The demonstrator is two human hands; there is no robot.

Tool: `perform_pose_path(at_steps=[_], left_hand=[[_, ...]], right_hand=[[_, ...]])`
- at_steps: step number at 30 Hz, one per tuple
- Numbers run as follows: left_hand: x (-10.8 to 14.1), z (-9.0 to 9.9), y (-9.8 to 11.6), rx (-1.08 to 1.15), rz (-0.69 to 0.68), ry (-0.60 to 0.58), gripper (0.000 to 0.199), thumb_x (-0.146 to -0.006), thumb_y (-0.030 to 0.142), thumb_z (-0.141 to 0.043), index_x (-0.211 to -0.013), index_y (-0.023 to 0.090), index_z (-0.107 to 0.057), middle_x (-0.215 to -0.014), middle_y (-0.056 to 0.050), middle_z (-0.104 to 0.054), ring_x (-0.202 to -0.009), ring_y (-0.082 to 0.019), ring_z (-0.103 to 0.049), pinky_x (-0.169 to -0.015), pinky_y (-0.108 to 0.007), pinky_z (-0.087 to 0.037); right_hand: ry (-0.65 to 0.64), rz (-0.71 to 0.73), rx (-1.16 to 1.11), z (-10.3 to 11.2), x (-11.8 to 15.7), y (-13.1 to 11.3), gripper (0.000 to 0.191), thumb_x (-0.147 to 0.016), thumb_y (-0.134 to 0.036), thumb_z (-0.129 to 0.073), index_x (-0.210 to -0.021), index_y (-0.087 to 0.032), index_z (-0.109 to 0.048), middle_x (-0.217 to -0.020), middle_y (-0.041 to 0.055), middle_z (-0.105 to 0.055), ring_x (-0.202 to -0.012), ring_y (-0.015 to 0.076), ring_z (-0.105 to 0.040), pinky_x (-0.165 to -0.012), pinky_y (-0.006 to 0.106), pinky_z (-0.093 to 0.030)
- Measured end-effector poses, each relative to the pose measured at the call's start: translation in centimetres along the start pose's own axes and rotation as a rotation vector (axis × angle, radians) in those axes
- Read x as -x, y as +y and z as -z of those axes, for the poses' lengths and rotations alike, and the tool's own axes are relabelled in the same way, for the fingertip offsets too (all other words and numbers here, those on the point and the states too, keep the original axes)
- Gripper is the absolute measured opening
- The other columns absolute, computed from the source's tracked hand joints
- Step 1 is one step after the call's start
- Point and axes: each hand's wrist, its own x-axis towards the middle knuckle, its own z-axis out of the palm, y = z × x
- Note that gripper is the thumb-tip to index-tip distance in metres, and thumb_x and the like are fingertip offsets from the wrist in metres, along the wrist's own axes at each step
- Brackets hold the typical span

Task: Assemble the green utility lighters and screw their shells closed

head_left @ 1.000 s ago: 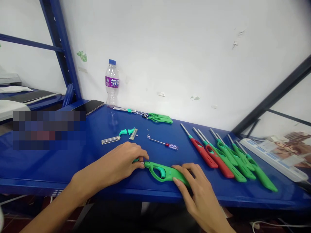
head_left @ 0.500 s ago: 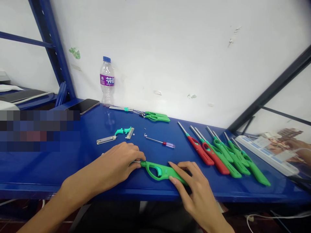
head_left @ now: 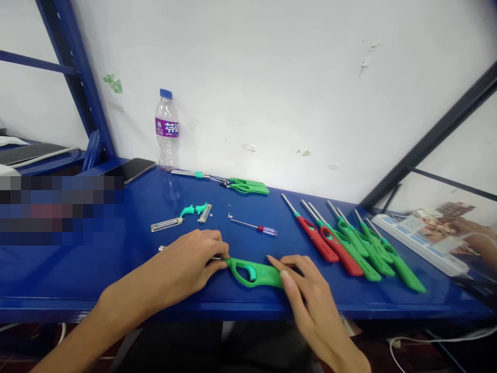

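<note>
A green gas lighter (head_left: 264, 274) with a teal trigger lies lengthwise near the table's front edge. My left hand (head_left: 198, 256) pinches it at the neck, where the metal tube begins, and covers most of that tube. Around the handle's other end are the thumb and fingers of my right hand (head_left: 310, 290), hiding its tip. Just beyond the hands lies a small screwdriver (head_left: 266, 230) with a clear and red handle. Clear fuel tanks (head_left: 166, 224) and teal triggers (head_left: 187, 210) rest to the left of it, with tiny loose bits nearby.
Several red and green lighters (head_left: 349, 259) lie in a row on the right, beside a white power strip (head_left: 421, 246). Opened green casings (head_left: 248, 186) with metal tubes lie by the wall. A plastic bottle (head_left: 167, 129) and a phone (head_left: 135, 168) are at the back left.
My right thumb and fingers have shifted slightly on the handle. My left hand keeps its pinch at the neck. The whole view has moved a little.
</note>
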Motion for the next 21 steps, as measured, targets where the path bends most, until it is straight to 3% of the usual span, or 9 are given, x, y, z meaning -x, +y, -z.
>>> perform_pose_path(at_steps=[5, 9, 11, 14, 17, 21], left_hand=[[0.0, -0.2, -0.2, 0.026, -0.022, 0.004, 0.017, -0.104, 0.028, -0.058, -0.095, 0.028, -0.072, -0.099, 0.001, -0.067, -0.089, -0.019, -0.063, -0.08, -0.032, -0.042], [-0.3, -0.2, -0.3, 0.013, -0.036, 0.002, 0.018, -0.104, 0.027, -0.057, -0.094, 0.027, -0.072, -0.1, 0.0, -0.067, -0.089, -0.019, -0.063, -0.081, -0.032, -0.042], [-0.3, -0.2, -0.2, -0.002, -0.032, -0.009, 0.018, -0.104, 0.026, -0.057, -0.095, 0.027, -0.072, -0.1, 0.0, -0.067, -0.09, -0.02, -0.063, -0.082, -0.033, -0.043], [-0.3, 0.1, 0.1, 0.0, -0.03, -0.012, 0.016, -0.103, 0.024, -0.059, -0.095, 0.026, -0.072, -0.1, 0.0, -0.067, -0.093, -0.021, -0.063, -0.084, -0.033, -0.043], [-0.3, 0.4, 0.4, 0.037, -0.02, -0.02, 0.015, -0.102, 0.024, -0.062, -0.089, 0.025, -0.07, -0.098, 0.001, -0.067, -0.092, -0.019, -0.064, -0.082, -0.031, -0.042], [-0.2, 0.5, 0.6, 0.061, 0.005, -0.012, 0.014, -0.101, 0.026, -0.064, -0.088, 0.024, -0.069, -0.096, 0.002, -0.067, -0.092, -0.019, -0.064, -0.079, -0.03, -0.042]], right_hand=[[0.099, 0.0, -0.009, 1.9, -2.5, -1.3, 0.037, -0.113, -0.035, -0.039, -0.143, -0.029, -0.059, -0.124, 0.0059, -0.067, -0.117, 0.0259, -0.058, -0.103, 0.045, -0.045], [0.08, 0.091, 0.04, 2.5, -5.6, -2.5, 0.034, -0.112, -0.035, -0.043, -0.14, -0.028, -0.061, -0.126, 0.0065, -0.067, -0.119, 0.0242, -0.059, -0.107, 0.043, -0.046], [0.056, 0.122, 0.123, 1.9, -6.9, -3.0, 0.04, -0.112, -0.037, -0.043, -0.149, -0.028, -0.054, -0.141, 0.0092, -0.06, -0.133, 0.026, -0.052, -0.114, 0.047, -0.043], [-0.016, 0.125, 0.254, 0.0, -7.9, -3.2, 0.052, -0.111, -0.042, -0.042, -0.161, -0.028, -0.041, -0.164, 0.0126, -0.039, -0.153, 0.0315, -0.03, -0.124, 0.055, -0.033], [-0.144, 0.091, 0.269, -1.7, -7.9, -3.0, 0.056, -0.111, -0.049, -0.037, -0.164, -0.03, -0.035, -0.173, 0.0117, -0.022, -0.16, 0.033, -0.017, -0.126, 0.058, -0.029], [-0.218, 0.044, 0.259, -2.4, -7.8, -2.6, 0.057, -0.111, -0.051, -0.033, -0.166, -0.034, -0.029, -0.177, 0.009, -0.011, -0.162, 0.0318, -0.01, -0.127, 0.058, -0.026]])
